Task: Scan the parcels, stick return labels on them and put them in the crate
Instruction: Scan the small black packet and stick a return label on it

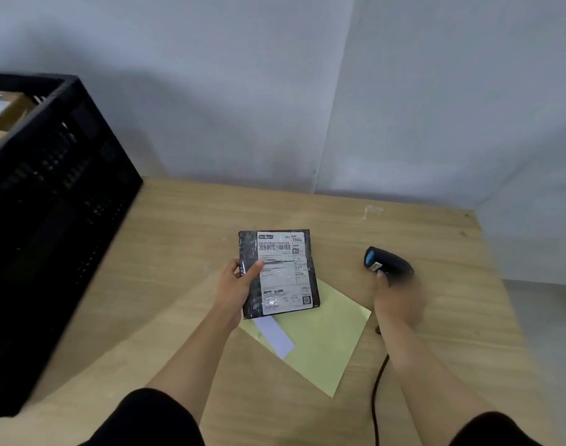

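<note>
Both grips full: left grip (235,286) pinches parcel (280,273) at left edge; right grip (399,304) clasps scanner (389,263), right of parcel.

Bare-walled room is working as a parcel-handling station, showing wooden worktop (185,239), black plastic crate (56,220), corded barcode scanner (387,263), labelled black parcel (278,272), yellow label sheet (326,342).

Black wrapped parcel (278,273), white shipping label face up, gripped by its left edge in your left hand (235,284). Black scanner (387,262) with a blue end in your right hand (399,304), just right of the parcel. Yellow label sheet (320,342) lies flat underneath, one white label (275,336) on it. Black crate (56,204) stands far left.
</note>
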Action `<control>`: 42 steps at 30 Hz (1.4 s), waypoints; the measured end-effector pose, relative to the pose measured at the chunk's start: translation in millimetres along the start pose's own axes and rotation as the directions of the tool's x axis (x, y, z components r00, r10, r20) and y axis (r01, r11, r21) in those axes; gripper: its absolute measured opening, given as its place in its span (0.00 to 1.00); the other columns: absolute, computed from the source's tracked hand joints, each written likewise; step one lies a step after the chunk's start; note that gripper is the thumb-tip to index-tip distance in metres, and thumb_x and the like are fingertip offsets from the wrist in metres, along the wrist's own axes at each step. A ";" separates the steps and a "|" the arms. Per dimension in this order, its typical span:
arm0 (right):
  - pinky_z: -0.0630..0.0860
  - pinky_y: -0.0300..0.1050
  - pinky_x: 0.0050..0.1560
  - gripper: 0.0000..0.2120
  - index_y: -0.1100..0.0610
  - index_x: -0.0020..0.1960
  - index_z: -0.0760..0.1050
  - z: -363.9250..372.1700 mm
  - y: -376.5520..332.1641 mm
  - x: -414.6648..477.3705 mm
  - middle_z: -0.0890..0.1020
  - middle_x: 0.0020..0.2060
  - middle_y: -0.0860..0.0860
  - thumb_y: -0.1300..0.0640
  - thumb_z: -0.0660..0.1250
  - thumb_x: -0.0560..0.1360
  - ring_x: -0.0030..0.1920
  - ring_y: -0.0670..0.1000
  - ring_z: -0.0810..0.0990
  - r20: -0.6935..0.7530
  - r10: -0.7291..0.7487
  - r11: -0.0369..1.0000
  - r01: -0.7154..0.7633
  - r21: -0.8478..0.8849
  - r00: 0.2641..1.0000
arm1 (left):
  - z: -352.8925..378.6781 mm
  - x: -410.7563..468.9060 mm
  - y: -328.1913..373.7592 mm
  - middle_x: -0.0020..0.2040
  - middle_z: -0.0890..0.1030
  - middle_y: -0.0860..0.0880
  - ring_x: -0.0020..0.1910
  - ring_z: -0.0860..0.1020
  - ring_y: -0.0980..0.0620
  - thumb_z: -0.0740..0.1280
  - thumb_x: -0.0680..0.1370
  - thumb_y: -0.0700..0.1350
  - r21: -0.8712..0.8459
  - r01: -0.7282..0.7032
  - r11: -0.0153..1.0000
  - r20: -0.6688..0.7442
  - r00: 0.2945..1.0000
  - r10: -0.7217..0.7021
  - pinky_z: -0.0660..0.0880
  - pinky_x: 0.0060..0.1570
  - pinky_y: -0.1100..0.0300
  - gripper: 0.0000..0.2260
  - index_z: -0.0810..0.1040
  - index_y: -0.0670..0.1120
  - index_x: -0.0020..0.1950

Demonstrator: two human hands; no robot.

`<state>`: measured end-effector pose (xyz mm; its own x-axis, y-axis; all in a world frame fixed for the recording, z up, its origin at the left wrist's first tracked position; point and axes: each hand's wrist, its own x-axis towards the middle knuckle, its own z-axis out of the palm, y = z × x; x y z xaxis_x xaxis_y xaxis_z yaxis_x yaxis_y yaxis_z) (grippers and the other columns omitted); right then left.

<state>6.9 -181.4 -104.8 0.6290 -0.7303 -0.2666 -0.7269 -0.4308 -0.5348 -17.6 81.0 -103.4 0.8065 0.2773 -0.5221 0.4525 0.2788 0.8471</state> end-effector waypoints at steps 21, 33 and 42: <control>0.75 0.45 0.30 0.11 0.63 0.40 0.78 -5.4 -69.3 -101.1 0.77 0.28 0.54 0.55 0.73 0.69 0.23 0.52 0.76 0.592 -0.529 0.820 0.185 0.542 0.608 | -26.4 -36.1 11.7 0.59 0.78 0.40 0.53 0.79 0.45 0.59 0.82 0.43 -0.237 -0.017 0.971 0.011 1.000 0.020 0.77 0.50 0.50 0.15 0.68 0.39 0.66; 0.79 0.47 0.30 0.26 0.58 0.31 0.74 -14.3 -69.2 -108.2 0.75 0.23 0.54 0.34 0.70 0.66 0.21 0.51 0.78 0.507 -0.631 0.767 0.375 0.520 0.588 | -35.6 -42.2 17.4 0.60 0.79 0.41 0.57 0.78 0.43 0.60 0.82 0.45 -0.255 -0.020 0.967 0.008 1.000 0.023 0.75 0.56 0.48 0.15 0.70 0.41 0.67; 0.74 0.41 0.25 0.26 0.56 0.28 0.73 -13.7 -66.4 -112.0 0.75 0.20 0.53 0.33 0.70 0.63 0.21 0.52 0.76 0.473 -0.665 0.731 0.375 0.570 0.578 | -35.6 -42.9 18.3 0.58 0.80 0.43 0.54 0.80 0.46 0.59 0.82 0.45 -0.283 -0.015 0.959 0.016 1.000 0.021 0.77 0.49 0.51 0.13 0.71 0.42 0.65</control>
<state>-19.1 -78.4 -28.5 0.9774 0.1156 -0.1773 -0.1381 -0.2866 -0.9481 -57.4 106.9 -69.0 0.8219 0.2679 -0.5027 0.3137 0.5237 0.7920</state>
